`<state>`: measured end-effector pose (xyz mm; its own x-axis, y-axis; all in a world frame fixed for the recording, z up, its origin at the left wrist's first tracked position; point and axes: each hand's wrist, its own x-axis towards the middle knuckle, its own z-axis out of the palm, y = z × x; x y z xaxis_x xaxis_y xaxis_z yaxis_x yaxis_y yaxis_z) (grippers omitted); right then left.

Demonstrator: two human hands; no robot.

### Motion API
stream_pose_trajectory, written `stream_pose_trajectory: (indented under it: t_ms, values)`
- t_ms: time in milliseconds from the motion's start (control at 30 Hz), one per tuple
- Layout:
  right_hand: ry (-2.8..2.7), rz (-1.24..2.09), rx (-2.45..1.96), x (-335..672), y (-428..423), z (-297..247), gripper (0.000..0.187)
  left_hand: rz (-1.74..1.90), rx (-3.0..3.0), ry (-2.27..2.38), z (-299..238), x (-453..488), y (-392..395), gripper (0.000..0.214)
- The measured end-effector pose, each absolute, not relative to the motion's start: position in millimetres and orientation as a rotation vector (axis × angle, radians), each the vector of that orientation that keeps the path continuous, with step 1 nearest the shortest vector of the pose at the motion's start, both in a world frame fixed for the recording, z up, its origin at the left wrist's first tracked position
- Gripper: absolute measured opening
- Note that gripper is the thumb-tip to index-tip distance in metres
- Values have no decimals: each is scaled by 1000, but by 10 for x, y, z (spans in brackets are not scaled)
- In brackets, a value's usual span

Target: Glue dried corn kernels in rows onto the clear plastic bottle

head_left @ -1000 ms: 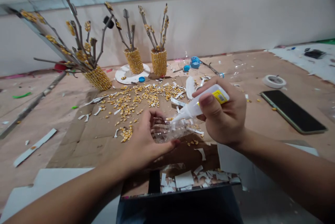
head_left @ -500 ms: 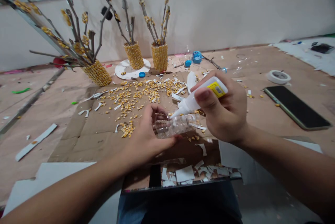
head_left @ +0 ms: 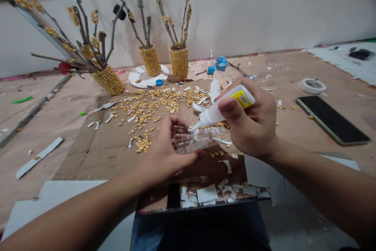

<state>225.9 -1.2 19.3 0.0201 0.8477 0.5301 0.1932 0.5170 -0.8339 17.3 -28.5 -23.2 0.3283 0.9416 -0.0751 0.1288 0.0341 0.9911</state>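
Observation:
My left hand (head_left: 164,151) is closed around a clear plastic bottle piece (head_left: 195,140) lying on its side over the brown cardboard (head_left: 102,153). My right hand (head_left: 252,121) grips a white glue bottle (head_left: 226,106) with a yellow label. Its nozzle tip touches the top of the clear plastic near my left fingers. Loose corn kernels (head_left: 155,108) are scattered just beyond my hands.
Three corn-covered vases (head_left: 179,63) with kernel-studded twigs stand by the wall. A phone (head_left: 331,120) and a tape roll (head_left: 313,85) lie at the right. Blue bottle caps (head_left: 219,64), a white disc (head_left: 141,78) and paper scraps (head_left: 211,194) litter the surface.
The glue nozzle has slid a little left along the clear plastic. The view shifted slightly; both hands keep their grips.

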Motion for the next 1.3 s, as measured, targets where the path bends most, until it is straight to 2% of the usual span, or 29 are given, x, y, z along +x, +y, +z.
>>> stream_pose_trajectory:
  t_ms: [767, 1133, 1300]
  values:
    - [-1571, 569, -815, 2274, 24, 184, 54, 846, 1387, 1055, -234, 178, -282, 64]
    - [-1402, 779, -775, 2269, 62, 127, 45, 855, 1428, 1067, -243, 160, -283, 63]
    - [-1404, 742, -753, 2259, 80, 114, 41, 851, 1459, 1076, -223, 177, -282, 62]
